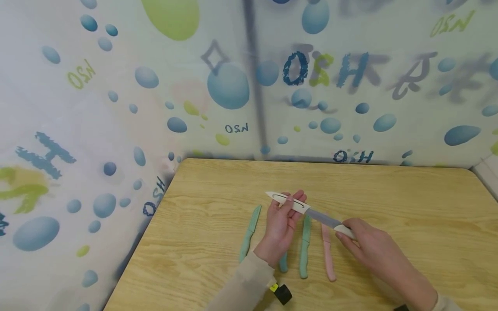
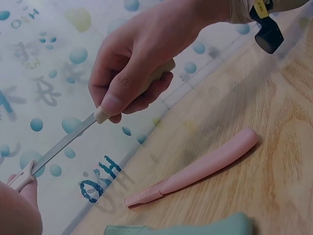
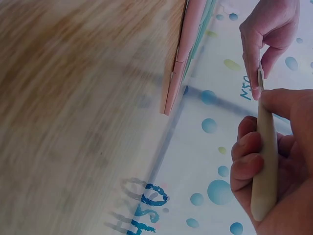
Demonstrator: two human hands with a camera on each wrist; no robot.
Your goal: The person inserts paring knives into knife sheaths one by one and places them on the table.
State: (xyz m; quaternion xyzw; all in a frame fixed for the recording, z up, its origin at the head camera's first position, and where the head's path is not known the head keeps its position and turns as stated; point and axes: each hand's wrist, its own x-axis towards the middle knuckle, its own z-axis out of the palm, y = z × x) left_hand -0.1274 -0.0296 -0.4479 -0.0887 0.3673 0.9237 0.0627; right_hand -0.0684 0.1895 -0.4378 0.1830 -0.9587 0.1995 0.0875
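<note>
My left hand [image 1: 278, 226] pinches a cream blade sheath [image 1: 301, 207] between thumb and fingers, its pointed end toward the upper left. From the sheath's other end runs a length of bare grey blade [image 1: 323, 218], so the knife is partly inside it. The cream knife handle [image 3: 265, 166] lies in the grip of my right hand [image 1: 373, 246], with the thumb near the blade end in the right wrist view. Both hands hold the knife above the table. Below them a pink knife [image 1: 328, 257] and a green knife [image 1: 305, 250] lie side by side.
Another green knife [image 1: 249, 233] rests left of my left hand. A blue knife [image 1: 284, 263] is mostly hidden under that hand. The wooden table [image 1: 408, 203] meets a bubble-patterned wall covering [image 1: 249, 142] at its back edge. A black wrist camera [image 1: 283, 294] sits by the left sleeve.
</note>
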